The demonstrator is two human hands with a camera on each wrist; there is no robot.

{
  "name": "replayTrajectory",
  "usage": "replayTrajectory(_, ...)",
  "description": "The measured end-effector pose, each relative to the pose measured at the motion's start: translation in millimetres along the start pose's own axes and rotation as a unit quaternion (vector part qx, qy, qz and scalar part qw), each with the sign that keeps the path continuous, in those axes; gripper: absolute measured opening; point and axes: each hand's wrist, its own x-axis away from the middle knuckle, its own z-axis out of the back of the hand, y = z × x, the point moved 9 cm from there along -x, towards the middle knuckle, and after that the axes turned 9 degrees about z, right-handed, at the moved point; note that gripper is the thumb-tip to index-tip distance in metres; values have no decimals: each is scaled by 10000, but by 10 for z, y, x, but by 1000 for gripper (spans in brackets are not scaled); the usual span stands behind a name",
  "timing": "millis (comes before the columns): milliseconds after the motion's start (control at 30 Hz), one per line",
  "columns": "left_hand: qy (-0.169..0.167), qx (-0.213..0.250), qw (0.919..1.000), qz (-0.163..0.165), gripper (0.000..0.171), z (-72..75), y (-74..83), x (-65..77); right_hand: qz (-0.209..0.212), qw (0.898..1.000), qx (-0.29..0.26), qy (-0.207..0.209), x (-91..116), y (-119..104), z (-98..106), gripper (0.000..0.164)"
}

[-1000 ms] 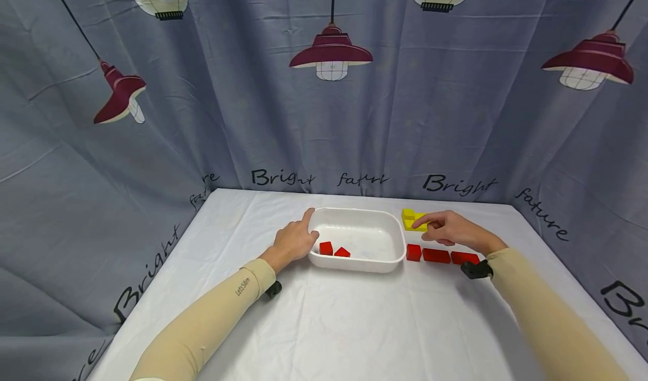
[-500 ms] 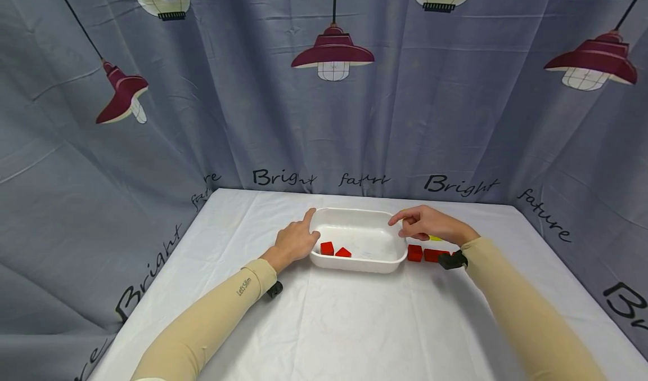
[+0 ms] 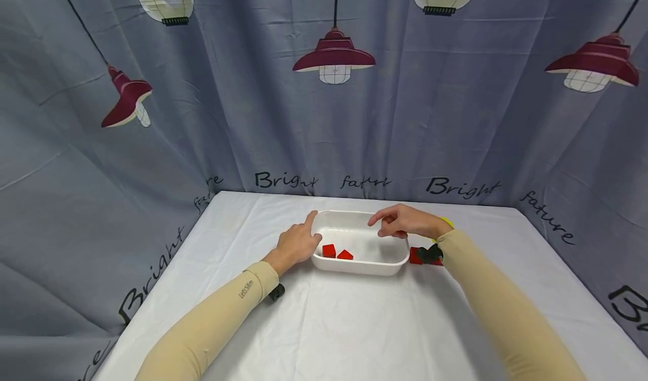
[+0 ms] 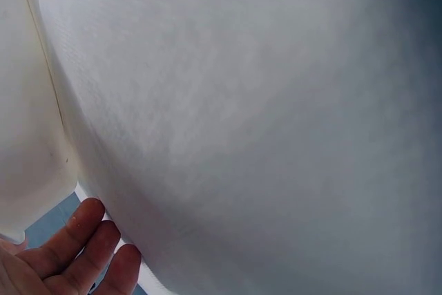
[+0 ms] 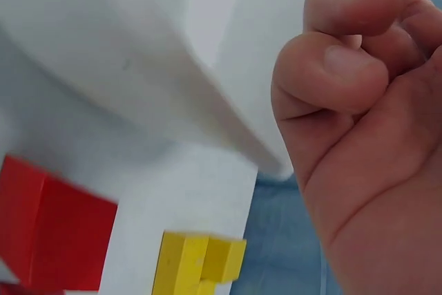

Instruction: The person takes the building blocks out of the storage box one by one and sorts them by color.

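A white plastic tray (image 3: 359,268) stands on the table with a red cube (image 3: 329,251) and a red triangular block (image 3: 345,255) near its front left. My left hand (image 3: 296,243) holds the tray's left edge, thumb over the inner side and index finger along the rim to the far corner. In the left wrist view, its other fingers (image 4: 86,229) lie outside the tray wall. My right hand (image 3: 405,222) hovers above the tray's right side, index finger stretched out. Its other fingers (image 5: 345,67) are curled to the palm in the right wrist view, with no object visible in them.
Right of the tray lie red blocks (image 5: 72,240), partly covered by my black wrist camera (image 3: 429,254). Behind them sits a yellow stepped block (image 5: 185,260), mostly hidden by my right wrist in the head view. A grey curtain (image 3: 273,116) hangs behind the white-covered table (image 3: 349,325).
My right hand has moved left, from over the yellow block to above the tray, index finger still stretched out. My left hand stays at the tray's edge. The tray and blocks keep their places.
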Motion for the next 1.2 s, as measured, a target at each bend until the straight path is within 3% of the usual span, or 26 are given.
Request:
replayTrajectory(533, 18, 36, 10000, 52, 66, 7, -12, 0, -171, 9980, 153, -585, -443, 5, -251, 44)
replayTrajectory(1200, -15, -18, 10000, 16, 67, 3, -4, -6, -570, 9908, 94, -1225, -720, 222, -622, 36)
